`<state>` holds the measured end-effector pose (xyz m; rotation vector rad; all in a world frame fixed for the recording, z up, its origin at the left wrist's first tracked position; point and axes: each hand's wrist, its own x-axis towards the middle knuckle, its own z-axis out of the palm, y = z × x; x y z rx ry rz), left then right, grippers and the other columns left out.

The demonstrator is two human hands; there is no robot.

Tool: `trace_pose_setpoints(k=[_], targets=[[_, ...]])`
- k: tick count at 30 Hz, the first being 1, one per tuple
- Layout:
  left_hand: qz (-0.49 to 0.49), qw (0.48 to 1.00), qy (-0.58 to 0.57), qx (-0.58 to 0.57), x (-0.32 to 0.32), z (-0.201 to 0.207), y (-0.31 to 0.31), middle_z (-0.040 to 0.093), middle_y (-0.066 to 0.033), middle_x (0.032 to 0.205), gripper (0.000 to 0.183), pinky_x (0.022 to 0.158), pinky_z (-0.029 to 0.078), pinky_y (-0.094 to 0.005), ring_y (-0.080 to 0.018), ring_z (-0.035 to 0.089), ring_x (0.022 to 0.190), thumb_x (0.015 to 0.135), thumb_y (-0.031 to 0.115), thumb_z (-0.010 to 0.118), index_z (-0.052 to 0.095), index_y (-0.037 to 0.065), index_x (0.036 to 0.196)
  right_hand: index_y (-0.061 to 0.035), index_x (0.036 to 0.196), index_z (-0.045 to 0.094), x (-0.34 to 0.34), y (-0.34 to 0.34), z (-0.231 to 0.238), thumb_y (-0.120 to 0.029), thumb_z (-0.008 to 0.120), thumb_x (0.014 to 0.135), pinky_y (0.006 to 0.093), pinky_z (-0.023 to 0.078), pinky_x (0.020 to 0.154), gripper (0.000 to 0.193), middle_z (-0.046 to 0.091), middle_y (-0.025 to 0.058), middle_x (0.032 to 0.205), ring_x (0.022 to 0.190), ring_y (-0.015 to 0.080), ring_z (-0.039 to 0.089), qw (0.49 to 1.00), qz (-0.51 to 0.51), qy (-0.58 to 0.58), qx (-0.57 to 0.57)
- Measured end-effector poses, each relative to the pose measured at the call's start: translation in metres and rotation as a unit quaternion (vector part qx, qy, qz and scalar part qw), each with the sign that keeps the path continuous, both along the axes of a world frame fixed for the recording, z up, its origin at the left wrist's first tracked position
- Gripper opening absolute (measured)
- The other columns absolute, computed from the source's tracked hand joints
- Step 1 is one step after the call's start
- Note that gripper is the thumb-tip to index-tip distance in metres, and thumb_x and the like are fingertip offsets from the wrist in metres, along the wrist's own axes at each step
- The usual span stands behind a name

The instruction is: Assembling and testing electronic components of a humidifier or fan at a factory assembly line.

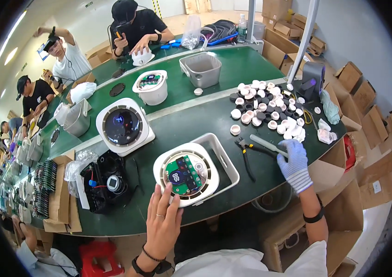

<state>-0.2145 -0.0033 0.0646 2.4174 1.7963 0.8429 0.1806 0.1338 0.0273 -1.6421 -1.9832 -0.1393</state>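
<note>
Screwdriver point(269, 145) lies slantwise, far-left to near-right | gloved right hand point(294, 165) closed round its handle | bare left hand point(163, 220) spread, fingertips touching white housing point(187, 172), holding nothing

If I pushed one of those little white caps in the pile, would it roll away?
Probably not far: the white caps look short and flat-bottomed, so one would likely slide. Tipped on edge, its round shape might roll. They look small, likely light, so a nudge could scatter the heap.

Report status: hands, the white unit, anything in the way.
Left hand bare, open, fingertips on white round housing. Right hand gloved, gripping pale tool. Pliers lie beside the housing.
</note>
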Motion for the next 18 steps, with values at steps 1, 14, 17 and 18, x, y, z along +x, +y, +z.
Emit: trace_pose_setpoints(k=[1, 14, 17, 18], targets=[[0.003, 1.000, 0.002, -0.001, -0.002, -0.005, 0.001, 0.048, -0.0200, 0.153, 0.042, 0.117, 0.036, -0.0526, -0.0450, 0.041, 0.145, 0.088, 0.001, 0.072, 0.060, 0.004, 0.128, -0.0070, 0.115, 0.063, 0.009, 0.004, -0.004, -0.013, 0.074, 0.080, 0.0483, 0.047, 0.094, 0.037, 0.063, 0.0167, 0.111, 0.106, 0.0378, 0.060, 0.999, -0.024, -0.019, -0.021], [-0.193, 0.979, -0.067, -0.015, 0.009, 0.052, 0.020, 0.059, -0.0099, 0.141, 0.066, 0.111, 0.041, -0.0468, -0.0323, 0.055, 0.131, 0.069, 0.029, 0.093, 0.071, 0.016, 0.130, -0.0117, 0.118, 0.064, -0.001, 0.002, -0.004, -0.017, 0.074, 0.079, 0.0476, 0.049, 0.092, 0.040, 0.063, 0.0146, 0.113, 0.105, 0.0362, 0.061, 0.999, -0.021, 0.000, -0.024], [-0.152, 0.985, -0.013, -0.081, -0.026, 0.050, 0.049, 0.047, -0.0136, 0.154, 0.084, 0.115, 0.037, -0.0518, -0.0383, 0.043, 0.142, 0.067, 0.046, 0.091, 0.063, 0.017, 0.141, -0.0090, 0.118, 0.064, 0.033, -0.005, -0.002, -0.013, 0.071, 0.078, 0.0486, 0.050, 0.093, 0.042, 0.064, 0.0165, 0.114, 0.104, 0.0378, 0.062, 0.993, -0.060, -0.043, -0.091], [-0.148, 0.985, -0.009, -0.084, -0.027, 0.043, 0.056, 0.047, -0.0136, 0.154, 0.084, 0.115, 0.037, -0.0518, -0.0383, 0.043, 0.142, 0.067, 0.046, 0.091, 0.063, 0.017, 0.141, -0.0085, 0.118, 0.064, 0.030, -0.006, -0.003, -0.013, 0.071, 0.078, 0.0485, 0.050, 0.093, 0.041, 0.064, 0.0168, 0.113, 0.104, 0.0378, 0.062, 0.997, -0.054, -0.025, -0.059]])
